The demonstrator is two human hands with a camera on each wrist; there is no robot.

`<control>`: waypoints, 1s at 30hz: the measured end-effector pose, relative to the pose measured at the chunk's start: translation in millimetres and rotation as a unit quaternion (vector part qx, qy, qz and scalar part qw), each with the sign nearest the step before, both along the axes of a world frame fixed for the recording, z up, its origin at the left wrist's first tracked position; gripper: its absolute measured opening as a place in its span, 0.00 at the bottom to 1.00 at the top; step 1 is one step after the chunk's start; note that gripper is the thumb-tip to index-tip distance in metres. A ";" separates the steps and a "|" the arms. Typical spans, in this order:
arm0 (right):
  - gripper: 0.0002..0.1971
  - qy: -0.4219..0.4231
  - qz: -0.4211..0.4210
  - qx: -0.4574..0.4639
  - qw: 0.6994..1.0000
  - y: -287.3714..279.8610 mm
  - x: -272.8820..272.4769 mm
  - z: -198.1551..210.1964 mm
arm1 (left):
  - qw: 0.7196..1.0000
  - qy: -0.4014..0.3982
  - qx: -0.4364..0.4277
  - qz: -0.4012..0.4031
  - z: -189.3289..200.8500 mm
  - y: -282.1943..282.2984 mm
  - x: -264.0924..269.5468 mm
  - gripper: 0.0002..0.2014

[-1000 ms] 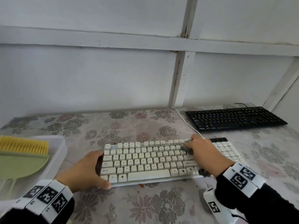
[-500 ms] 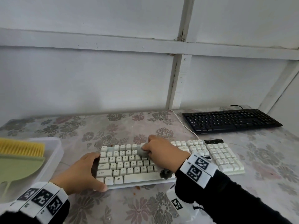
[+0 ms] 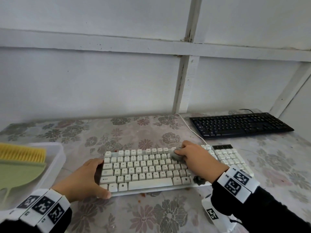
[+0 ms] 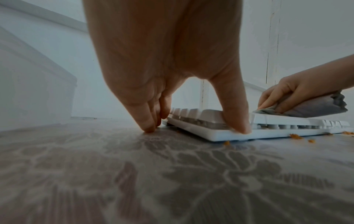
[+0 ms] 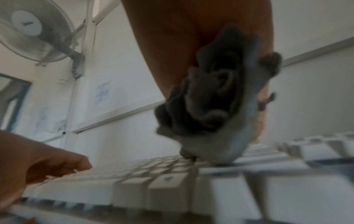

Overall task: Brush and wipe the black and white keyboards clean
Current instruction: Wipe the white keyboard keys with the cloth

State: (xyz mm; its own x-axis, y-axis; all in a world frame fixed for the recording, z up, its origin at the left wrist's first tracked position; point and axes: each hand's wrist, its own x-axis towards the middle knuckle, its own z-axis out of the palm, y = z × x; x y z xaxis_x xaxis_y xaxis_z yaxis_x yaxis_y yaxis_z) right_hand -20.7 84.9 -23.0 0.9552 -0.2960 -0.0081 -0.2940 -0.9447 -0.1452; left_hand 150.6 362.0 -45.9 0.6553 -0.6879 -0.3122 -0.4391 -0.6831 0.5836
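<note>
The white keyboard (image 3: 144, 172) lies in front of me on the flowered table. My left hand (image 3: 99, 179) holds its left end: the thumb (image 4: 237, 121) presses the front edge, and the fingers (image 4: 151, 121) stand on the table by the side. My right hand (image 3: 180, 153) grips a bunched grey cloth (image 3: 176, 156) and presses it on the upper right keys. The right wrist view shows the cloth (image 5: 210, 109) touching the keys (image 5: 166, 180). The black keyboard (image 3: 239, 125) lies untouched at the back right.
A clear plastic tub (image 3: 58, 158) at the left holds a yellow-bristled brush (image 3: 21, 154) and a green dustpan (image 3: 18, 174). Orange crumbs (image 4: 295, 136) lie on the table along the white keyboard's front edge. The white wall stands close behind the table.
My right hand swept the cloth left across the top rows, then back to the right part of the keyboard. The left hand has kept its hold on the left end.
</note>
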 end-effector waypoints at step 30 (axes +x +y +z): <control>0.17 0.017 -0.081 -0.092 0.992 -68.2 -53.2 -11.5 | 1.000 0.010 0.001 0.001 3.6 0.1 -2.8 0.55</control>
State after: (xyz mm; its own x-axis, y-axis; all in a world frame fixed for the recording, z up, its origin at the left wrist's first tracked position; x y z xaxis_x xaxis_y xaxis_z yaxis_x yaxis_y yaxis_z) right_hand -73.9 16.7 -34.5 0.8951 -0.4449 0.0289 -0.4457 -0.8944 0.0374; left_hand 147.8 362.1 -42.3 0.6496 -0.6862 -0.3273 -0.4263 -0.6852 0.5906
